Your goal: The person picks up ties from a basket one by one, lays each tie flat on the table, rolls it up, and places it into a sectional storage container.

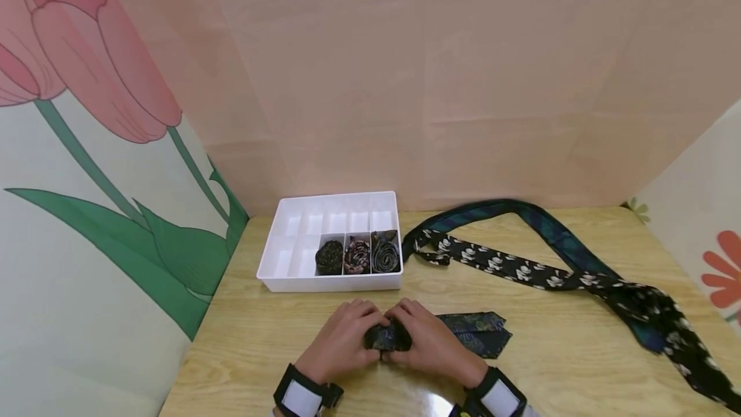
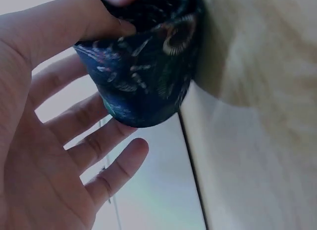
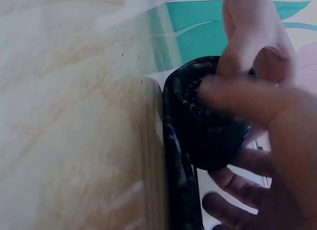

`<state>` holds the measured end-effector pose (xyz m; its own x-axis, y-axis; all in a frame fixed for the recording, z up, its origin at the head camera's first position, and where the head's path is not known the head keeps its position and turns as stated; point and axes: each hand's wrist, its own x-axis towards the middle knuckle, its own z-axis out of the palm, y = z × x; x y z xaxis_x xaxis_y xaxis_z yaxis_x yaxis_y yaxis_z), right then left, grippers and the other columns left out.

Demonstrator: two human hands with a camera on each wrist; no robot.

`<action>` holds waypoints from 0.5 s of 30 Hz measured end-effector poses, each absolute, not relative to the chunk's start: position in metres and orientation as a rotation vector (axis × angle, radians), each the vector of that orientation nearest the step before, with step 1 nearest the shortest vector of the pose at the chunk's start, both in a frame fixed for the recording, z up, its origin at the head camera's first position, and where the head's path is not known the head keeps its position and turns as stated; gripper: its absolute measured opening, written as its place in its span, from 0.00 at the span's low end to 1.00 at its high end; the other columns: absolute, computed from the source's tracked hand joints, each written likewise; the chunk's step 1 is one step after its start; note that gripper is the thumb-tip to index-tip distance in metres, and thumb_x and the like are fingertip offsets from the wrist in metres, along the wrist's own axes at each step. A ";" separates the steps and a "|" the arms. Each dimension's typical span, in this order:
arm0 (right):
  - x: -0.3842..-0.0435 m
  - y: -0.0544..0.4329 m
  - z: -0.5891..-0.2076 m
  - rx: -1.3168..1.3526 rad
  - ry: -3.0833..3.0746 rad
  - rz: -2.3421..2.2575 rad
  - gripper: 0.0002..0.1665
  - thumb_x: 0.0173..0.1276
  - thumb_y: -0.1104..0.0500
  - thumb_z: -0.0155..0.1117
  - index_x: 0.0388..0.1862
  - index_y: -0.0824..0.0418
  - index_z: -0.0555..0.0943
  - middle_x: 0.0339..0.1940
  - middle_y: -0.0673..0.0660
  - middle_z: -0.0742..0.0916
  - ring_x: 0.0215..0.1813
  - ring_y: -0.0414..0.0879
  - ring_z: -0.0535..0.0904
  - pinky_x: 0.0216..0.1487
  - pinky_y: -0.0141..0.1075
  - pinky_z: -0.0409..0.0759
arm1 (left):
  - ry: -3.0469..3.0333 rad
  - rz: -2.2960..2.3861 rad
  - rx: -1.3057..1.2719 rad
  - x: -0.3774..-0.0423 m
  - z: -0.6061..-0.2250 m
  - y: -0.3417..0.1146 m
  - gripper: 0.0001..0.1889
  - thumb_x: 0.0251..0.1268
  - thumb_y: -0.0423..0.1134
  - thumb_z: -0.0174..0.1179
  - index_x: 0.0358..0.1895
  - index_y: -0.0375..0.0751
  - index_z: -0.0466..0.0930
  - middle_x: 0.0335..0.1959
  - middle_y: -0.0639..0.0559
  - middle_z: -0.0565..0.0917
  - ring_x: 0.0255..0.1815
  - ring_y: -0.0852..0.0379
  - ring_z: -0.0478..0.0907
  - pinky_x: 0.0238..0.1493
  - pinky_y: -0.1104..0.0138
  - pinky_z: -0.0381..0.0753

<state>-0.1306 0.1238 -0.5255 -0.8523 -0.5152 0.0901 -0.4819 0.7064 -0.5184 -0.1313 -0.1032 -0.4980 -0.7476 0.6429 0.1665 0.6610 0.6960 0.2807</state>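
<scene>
A dark blue patterned necktie [image 1: 388, 337], partly wound into a roll, stands on the table in front of me. My left hand [image 1: 344, 338] grips the roll from the left, its thumb pressed at the rim in the left wrist view, where the printed side of the roll [image 2: 143, 76] shows. From the right, my right hand [image 1: 431, 342] holds the same roll between thumb and fingers. The flat tail [image 1: 483, 333] of this tie runs out to the right from under the right hand. In the right wrist view the roll [image 3: 213, 136] is dark, and the thumb there is blurred.
Behind the hands stands a white compartment box [image 1: 332, 284]. Three rolled ties, one dark [image 1: 330, 258], one reddish [image 1: 357, 257], one grey-black [image 1: 385, 257], sit in its front right compartments. A black floral tie [image 1: 521, 272] crosses a blue-green tie [image 1: 556, 237] at the right.
</scene>
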 end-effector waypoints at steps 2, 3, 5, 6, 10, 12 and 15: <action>-0.130 0.124 -0.526 -0.821 2.852 -0.828 0.33 0.56 0.46 0.84 0.60 0.51 0.82 0.54 0.46 0.82 0.56 0.43 0.78 0.60 0.48 0.83 | -2.843 -0.504 -1.096 -0.132 -0.498 -0.102 0.27 0.52 0.48 0.79 0.58 0.55 0.85 0.54 0.59 0.83 0.57 0.60 0.78 0.63 0.61 0.80; -0.130 0.125 -0.526 -0.815 2.853 -0.821 0.34 0.55 0.47 0.85 0.59 0.51 0.82 0.54 0.46 0.83 0.56 0.44 0.78 0.60 0.48 0.83 | -2.847 -0.500 -1.097 -0.132 -0.498 -0.102 0.27 0.52 0.48 0.79 0.59 0.55 0.85 0.54 0.59 0.83 0.57 0.60 0.78 0.63 0.61 0.80; -0.130 0.125 -0.527 -0.811 2.858 -0.802 0.35 0.54 0.45 0.85 0.59 0.52 0.82 0.54 0.46 0.83 0.56 0.44 0.78 0.59 0.48 0.83 | -2.855 -0.493 -1.100 -0.132 -0.499 -0.102 0.27 0.53 0.48 0.79 0.59 0.54 0.84 0.55 0.59 0.83 0.57 0.60 0.78 0.64 0.61 0.80; -0.130 0.125 -0.527 -0.812 2.857 -0.799 0.35 0.55 0.44 0.85 0.60 0.51 0.82 0.55 0.46 0.83 0.55 0.44 0.78 0.59 0.48 0.83 | -2.863 -0.491 -1.096 -0.132 -0.499 -0.101 0.26 0.53 0.47 0.78 0.58 0.54 0.84 0.55 0.59 0.83 0.57 0.59 0.78 0.64 0.61 0.80; -0.130 0.125 -0.527 -0.807 2.854 -0.817 0.36 0.56 0.43 0.83 0.61 0.50 0.81 0.56 0.46 0.83 0.56 0.43 0.78 0.60 0.47 0.82 | -2.854 -0.466 -1.098 -0.132 -0.500 -0.101 0.25 0.53 0.47 0.78 0.57 0.56 0.86 0.56 0.60 0.83 0.59 0.59 0.77 0.64 0.60 0.78; -0.129 0.125 -0.527 -0.792 2.861 -0.809 0.35 0.55 0.46 0.84 0.60 0.51 0.81 0.56 0.46 0.83 0.56 0.43 0.77 0.61 0.48 0.82 | -2.853 -0.454 -1.105 -0.132 -0.500 -0.101 0.26 0.54 0.48 0.78 0.59 0.56 0.85 0.56 0.60 0.83 0.59 0.60 0.77 0.64 0.60 0.78; -0.128 0.125 -0.526 -0.798 2.867 -0.801 0.35 0.55 0.44 0.84 0.60 0.51 0.81 0.55 0.47 0.83 0.56 0.43 0.78 0.60 0.47 0.82 | -2.858 -0.455 -1.119 -0.132 -0.499 -0.100 0.26 0.54 0.48 0.78 0.58 0.57 0.85 0.55 0.60 0.82 0.57 0.60 0.77 0.63 0.61 0.79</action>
